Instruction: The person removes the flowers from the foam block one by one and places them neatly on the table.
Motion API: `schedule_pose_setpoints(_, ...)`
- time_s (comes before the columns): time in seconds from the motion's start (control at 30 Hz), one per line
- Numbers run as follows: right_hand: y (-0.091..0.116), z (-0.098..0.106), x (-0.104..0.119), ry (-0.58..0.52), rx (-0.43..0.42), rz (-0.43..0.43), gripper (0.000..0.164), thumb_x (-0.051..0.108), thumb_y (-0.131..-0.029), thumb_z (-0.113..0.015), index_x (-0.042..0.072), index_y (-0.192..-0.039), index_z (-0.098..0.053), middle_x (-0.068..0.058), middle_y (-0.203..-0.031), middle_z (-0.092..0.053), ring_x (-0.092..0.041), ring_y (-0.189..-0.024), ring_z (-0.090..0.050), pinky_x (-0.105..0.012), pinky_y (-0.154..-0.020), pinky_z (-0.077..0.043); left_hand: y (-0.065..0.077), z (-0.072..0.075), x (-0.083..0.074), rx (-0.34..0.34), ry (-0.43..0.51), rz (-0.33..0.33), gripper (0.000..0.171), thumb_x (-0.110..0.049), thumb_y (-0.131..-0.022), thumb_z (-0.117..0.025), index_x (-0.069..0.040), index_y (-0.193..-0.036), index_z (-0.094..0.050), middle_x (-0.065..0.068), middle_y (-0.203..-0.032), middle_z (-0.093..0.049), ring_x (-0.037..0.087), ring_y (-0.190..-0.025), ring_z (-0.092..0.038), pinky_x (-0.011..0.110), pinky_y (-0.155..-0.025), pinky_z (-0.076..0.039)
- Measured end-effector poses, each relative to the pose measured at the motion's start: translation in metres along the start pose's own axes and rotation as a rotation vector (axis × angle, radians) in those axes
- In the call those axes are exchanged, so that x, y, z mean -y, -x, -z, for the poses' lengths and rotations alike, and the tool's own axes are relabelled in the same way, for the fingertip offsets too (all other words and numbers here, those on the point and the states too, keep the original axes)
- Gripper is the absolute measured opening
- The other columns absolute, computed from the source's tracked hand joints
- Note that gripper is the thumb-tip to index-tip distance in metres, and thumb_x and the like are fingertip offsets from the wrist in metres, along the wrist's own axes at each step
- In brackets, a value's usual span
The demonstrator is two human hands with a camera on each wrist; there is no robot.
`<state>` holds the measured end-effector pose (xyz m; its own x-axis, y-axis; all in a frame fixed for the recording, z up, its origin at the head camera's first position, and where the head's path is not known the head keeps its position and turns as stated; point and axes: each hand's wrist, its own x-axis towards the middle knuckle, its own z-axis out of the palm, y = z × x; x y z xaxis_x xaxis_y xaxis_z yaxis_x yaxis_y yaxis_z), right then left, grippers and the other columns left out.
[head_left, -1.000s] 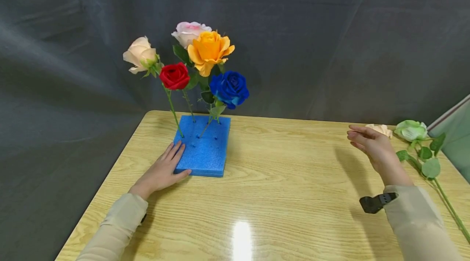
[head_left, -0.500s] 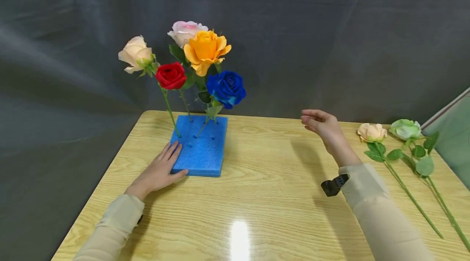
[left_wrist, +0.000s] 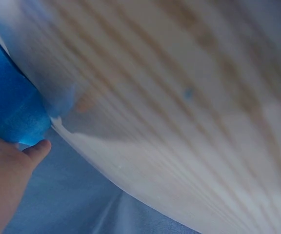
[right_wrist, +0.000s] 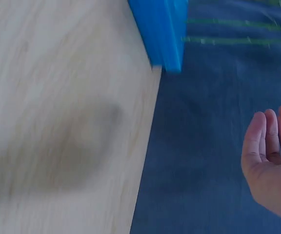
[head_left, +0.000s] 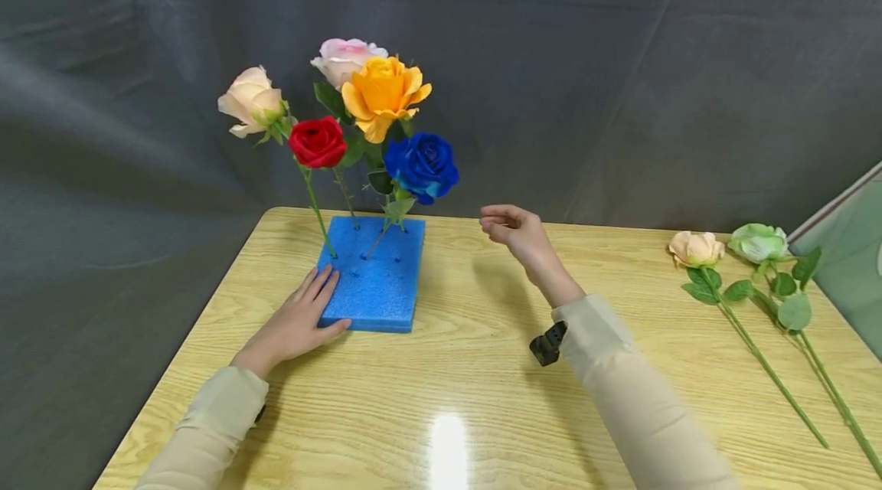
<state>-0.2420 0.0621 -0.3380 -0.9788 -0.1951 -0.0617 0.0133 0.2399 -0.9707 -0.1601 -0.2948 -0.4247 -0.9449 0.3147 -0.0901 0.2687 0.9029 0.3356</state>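
My left hand (head_left: 292, 325) rests on the left front of a blue foam block (head_left: 375, 295), fingers over its left edge and thumb at the front; in the left wrist view the thumb (left_wrist: 39, 150) lies by the block. Several artificial roses stand in the block's holes: cream (head_left: 253, 99), red (head_left: 317, 142), pale pink (head_left: 344, 60), orange (head_left: 383, 96) and blue (head_left: 423, 167). To the right of the block my right hand (head_left: 527, 241) is raised above the table with loosely bent fingers and nothing in them. The right wrist view shows that hand (right_wrist: 272, 161) apart from the block.
At the table's right side lie a peach rose (head_left: 697, 249) and a green-white rose (head_left: 760, 243), stems pointing toward the front. Bare holes show in the foam block's top. A dark curtain (head_left: 551, 76) hangs behind the wooden table (head_left: 386, 406).
My right hand has moved left from beside the lying roses toward the foam block, uncovering the peach rose. The left hand stays on the block, and the view has shifted slightly.
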Motion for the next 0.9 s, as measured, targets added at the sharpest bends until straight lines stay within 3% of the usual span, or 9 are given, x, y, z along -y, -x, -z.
schedule_pose_setpoints(0.17,-0.002,-0.033,-0.002,-0.047,0.021,0.044,0.036,0.007,-0.096,-0.054,0.000,-0.131,-0.055,-0.022,-0.125,-0.059,-0.027,-0.111,-0.060,-0.037,-0.100,-0.050,0.000,-0.001,0.000,-0.006,-0.010,-0.003,0.088,-0.053,-0.093,-0.050,-0.001,-0.153,-0.012,0.018,-0.162,-0.004,0.042,-0.148,-0.001,0.059,-0.118,-0.015)
schedule_pose_setpoints(0.33,-0.004,-0.060,-0.001,-0.111,0.034,0.066,0.036,0.000,-0.094,-0.054,-0.003,-0.130,-0.055,-0.026,-0.125,-0.059,-0.035,-0.116,-0.059,-0.038,-0.102,-0.049,0.001,-0.001,0.000,-0.010,-0.008,-0.002,0.088,-0.054,-0.093,-0.051,-0.001,-0.153,-0.013,0.018,-0.161,-0.005,0.042,-0.148,-0.002,0.059,-0.117,-0.015)
schedule_pose_setpoints(0.53,-0.006,-0.082,0.003,-0.127,0.052,0.077,0.038,-0.002,-0.093,-0.055,-0.003,-0.131,-0.054,-0.027,-0.126,-0.058,-0.036,-0.118,-0.057,-0.039,-0.103,-0.048,0.002,0.000,0.000,-0.011,-0.004,0.000,0.088,-0.052,-0.093,-0.051,0.000,-0.153,-0.013,0.019,-0.161,-0.005,0.043,-0.148,-0.002,0.059,-0.118,-0.014)
schedule_pose_setpoints(0.9,-0.006,-0.105,0.006,-0.127,0.104,0.127,0.041,-0.002,-0.093,-0.054,-0.004,-0.134,-0.051,-0.029,-0.131,-0.055,-0.037,-0.120,-0.056,-0.040,-0.102,-0.048,0.001,0.001,-0.001,-0.009,0.001,-0.009,0.088,-0.051,-0.093,-0.052,0.001,-0.152,-0.014,0.020,-0.161,-0.004,0.044,-0.148,-0.002,0.059,-0.118,-0.015)
